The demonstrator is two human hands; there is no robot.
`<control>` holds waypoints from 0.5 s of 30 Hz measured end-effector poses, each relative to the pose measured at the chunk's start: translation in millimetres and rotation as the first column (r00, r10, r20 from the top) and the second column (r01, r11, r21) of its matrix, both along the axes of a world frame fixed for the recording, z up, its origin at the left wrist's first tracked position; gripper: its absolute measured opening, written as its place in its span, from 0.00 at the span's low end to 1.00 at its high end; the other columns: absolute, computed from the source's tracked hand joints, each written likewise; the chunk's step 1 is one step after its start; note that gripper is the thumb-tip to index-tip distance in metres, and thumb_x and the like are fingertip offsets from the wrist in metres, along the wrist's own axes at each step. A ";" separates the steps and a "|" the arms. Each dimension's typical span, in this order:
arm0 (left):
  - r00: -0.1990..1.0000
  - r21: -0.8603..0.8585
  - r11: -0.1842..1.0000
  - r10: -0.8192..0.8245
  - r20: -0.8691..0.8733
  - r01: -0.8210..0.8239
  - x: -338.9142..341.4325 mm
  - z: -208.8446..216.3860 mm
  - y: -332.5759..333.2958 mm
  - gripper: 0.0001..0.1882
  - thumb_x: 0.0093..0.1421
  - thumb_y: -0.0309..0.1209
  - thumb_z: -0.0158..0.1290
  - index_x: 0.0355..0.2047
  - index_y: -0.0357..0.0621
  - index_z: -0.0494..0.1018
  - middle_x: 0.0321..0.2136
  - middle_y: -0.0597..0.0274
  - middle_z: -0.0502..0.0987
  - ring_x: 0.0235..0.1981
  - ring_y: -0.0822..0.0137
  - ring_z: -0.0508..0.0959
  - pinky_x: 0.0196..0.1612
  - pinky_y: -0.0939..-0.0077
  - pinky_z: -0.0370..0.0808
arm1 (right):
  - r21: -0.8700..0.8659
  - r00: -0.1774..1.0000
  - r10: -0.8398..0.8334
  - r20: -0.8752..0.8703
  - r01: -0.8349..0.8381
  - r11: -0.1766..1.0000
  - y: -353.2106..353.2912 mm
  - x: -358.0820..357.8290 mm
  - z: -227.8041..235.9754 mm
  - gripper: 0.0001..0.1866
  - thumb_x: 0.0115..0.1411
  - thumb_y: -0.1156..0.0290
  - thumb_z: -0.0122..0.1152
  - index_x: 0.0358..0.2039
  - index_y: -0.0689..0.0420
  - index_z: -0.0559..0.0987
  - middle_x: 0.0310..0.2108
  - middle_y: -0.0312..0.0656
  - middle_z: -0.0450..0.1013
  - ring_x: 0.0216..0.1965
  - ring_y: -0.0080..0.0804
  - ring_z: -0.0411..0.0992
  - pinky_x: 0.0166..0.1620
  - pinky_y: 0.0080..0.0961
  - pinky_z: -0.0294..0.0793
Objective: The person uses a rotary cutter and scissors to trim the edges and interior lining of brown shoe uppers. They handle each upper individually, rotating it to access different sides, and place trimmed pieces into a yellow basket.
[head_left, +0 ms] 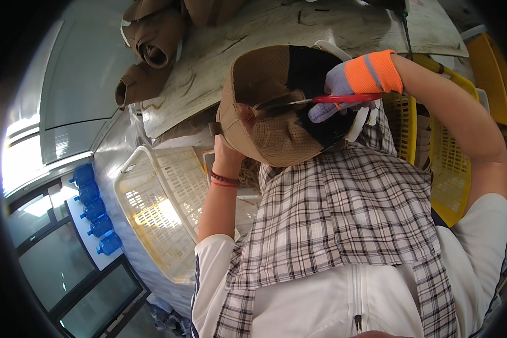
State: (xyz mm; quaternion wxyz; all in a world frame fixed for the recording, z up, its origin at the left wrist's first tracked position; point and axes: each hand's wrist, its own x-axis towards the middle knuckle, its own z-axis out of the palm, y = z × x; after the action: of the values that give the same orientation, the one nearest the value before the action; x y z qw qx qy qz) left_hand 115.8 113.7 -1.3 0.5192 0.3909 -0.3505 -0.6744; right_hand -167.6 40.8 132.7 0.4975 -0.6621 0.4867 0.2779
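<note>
Working bare-handed on the left, gloved on the right. Holding up a brown-and-black cap (281, 132) between the plaid apron (343, 219) and the counter (211, 65), with the opening tipped toward the head. Probably angling it like that for a clear look inside.

Gripping the brown side wall with the left hand (245, 114), with the thumb showing inside and the other fingers hidden behind the fabric, so not really able to tell about their exact spread. Likely bracing that soft wall against folding in.

Clutching red-handled scissors (321, 99) with the right hand (339, 84), fingers closed around the handles, wearing a greyish-purple glove (372, 73) with an orange cuff. Maybe wearing it against rubbing from the handles, just guessing there. Pointing the blades leftward inside the cap, toward the bare thumb. Not making out any clear gap between the blades.

Seeing curled brown pieces (152, 48) bunched at the upper left of the counter, probably parked there out of the way but handy. Also having a white basket (177, 169) on the left and a yellow basket (450, 163) on the right, presumably for easy reach. Spotting blue water jugs (93, 209) far left, well apart from everything.
</note>
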 end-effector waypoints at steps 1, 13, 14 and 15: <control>0.987 0.058 0.998 0.010 -0.162 -0.001 -1.4 -1.6 -2.6 0.06 0.63 0.34 0.53 0.32 0.46 0.73 0.30 0.63 0.76 0.36 0.66 0.75 0.43 0.71 0.72 | 0.033 0.999 0.039 0.027 -0.040 0.999 -2.2 -1.1 1.6 0.34 0.59 0.39 0.50 0.28 0.65 0.79 0.15 0.40 0.70 0.17 0.29 0.72 0.25 0.25 0.77; 0.929 0.150 0.987 0.004 -0.370 0.055 24.1 -41.1 -26.0 0.13 0.65 0.37 0.45 0.46 0.50 0.71 0.39 0.69 0.75 0.41 0.65 0.73 0.43 0.62 0.71 | 0.096 0.989 0.113 0.098 -0.123 0.988 -17.9 13.6 17.4 0.41 0.56 0.31 0.48 0.27 0.65 0.80 0.16 0.42 0.72 0.18 0.31 0.74 0.24 0.25 0.77; 0.930 0.165 0.985 0.018 -0.367 0.046 24.6 -41.2 -25.9 0.13 0.64 0.36 0.47 0.46 0.49 0.71 0.38 0.69 0.75 0.41 0.65 0.73 0.43 0.63 0.71 | 0.084 0.990 0.111 0.084 -0.118 0.989 -17.3 14.6 18.8 0.41 0.56 0.31 0.48 0.27 0.64 0.80 0.16 0.42 0.72 0.18 0.31 0.74 0.24 0.25 0.77; 0.931 0.179 0.983 0.030 -0.363 0.038 25.6 -40.6 -25.1 0.13 0.63 0.35 0.48 0.46 0.48 0.71 0.37 0.68 0.75 0.41 0.65 0.73 0.43 0.63 0.71 | 0.076 0.988 0.119 0.098 -0.127 0.989 -18.8 14.4 16.6 0.41 0.56 0.31 0.48 0.27 0.64 0.80 0.16 0.43 0.72 0.18 0.31 0.74 0.24 0.25 0.77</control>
State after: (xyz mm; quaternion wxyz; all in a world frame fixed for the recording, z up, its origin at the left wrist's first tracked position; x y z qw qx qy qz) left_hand 141.4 88.6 -41.8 0.5357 0.3044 -0.1853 -0.7655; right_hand -153.2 22.0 149.3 0.5283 -0.6822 0.4092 0.2967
